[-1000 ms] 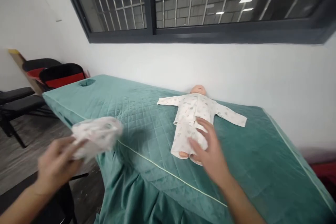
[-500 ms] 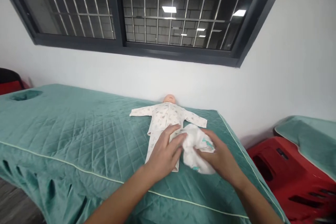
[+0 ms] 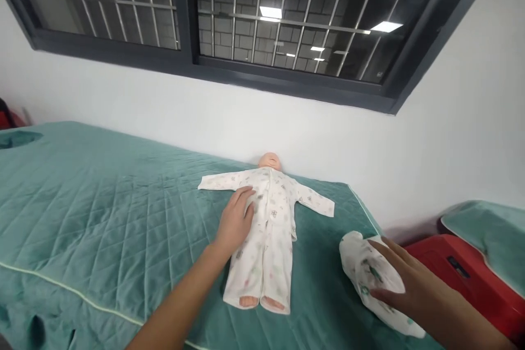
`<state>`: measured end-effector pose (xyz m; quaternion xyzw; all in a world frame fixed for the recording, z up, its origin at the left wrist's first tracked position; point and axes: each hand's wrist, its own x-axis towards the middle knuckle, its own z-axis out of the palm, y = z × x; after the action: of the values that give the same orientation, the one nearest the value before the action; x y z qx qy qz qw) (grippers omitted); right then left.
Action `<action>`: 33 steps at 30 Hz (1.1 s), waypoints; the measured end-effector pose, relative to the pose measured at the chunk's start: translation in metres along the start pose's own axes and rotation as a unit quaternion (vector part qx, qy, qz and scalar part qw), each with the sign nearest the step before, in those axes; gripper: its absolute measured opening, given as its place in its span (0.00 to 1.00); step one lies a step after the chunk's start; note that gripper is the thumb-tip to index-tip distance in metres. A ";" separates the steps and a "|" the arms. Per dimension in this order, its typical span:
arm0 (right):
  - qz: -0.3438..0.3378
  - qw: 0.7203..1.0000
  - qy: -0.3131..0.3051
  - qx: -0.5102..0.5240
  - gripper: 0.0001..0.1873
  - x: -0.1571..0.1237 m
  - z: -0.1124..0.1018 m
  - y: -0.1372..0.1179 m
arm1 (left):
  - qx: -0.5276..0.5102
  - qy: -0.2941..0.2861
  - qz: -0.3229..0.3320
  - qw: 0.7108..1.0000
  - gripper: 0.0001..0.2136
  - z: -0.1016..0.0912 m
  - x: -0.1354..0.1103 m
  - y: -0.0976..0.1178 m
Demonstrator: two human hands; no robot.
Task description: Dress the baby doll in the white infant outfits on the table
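I have my left hand (image 3: 235, 221) laid flat on the chest of the small baby doll in a white printed sleepsuit (image 3: 268, 240). The fingers are straight and close together, resting on the cloth rather than pinching it. The doll lies on its back on the teal quilted bed cover (image 3: 102, 202), arms spread, bare feet toward me and head almost against the white wall (image 3: 369, 136).

My right hand (image 3: 404, 281) lies on a crumpled bundle of white printed cloth (image 3: 361, 268), fingers spread and pressing down, not clamped round it. The bundle sits apart from the doll, near the cover's right end.

As I judge it, the doll is fully dressed, its suit closed down the front, while the bundle is not yet opened out.

For room, the cover to my left is wide. On the right the bundle is close to the edge, with a red plastic stool (image 3: 459, 276) just beyond. The wall leaves no space behind the head, and the piped near edge (image 3: 61, 287) runs below my left forearm.
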<state>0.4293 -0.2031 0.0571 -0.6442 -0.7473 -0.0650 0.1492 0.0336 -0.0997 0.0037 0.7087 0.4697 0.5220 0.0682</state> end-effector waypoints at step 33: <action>-0.008 0.909 0.003 0.418 0.29 0.216 0.137 -0.168 | -0.025 -0.113 -0.096 0.989 0.17 0.074 0.106 -0.046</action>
<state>0.2176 0.0136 0.0093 -0.5165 -0.7110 0.2496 0.4066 0.0670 0.0326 0.0148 0.7127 0.5114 0.4417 0.1884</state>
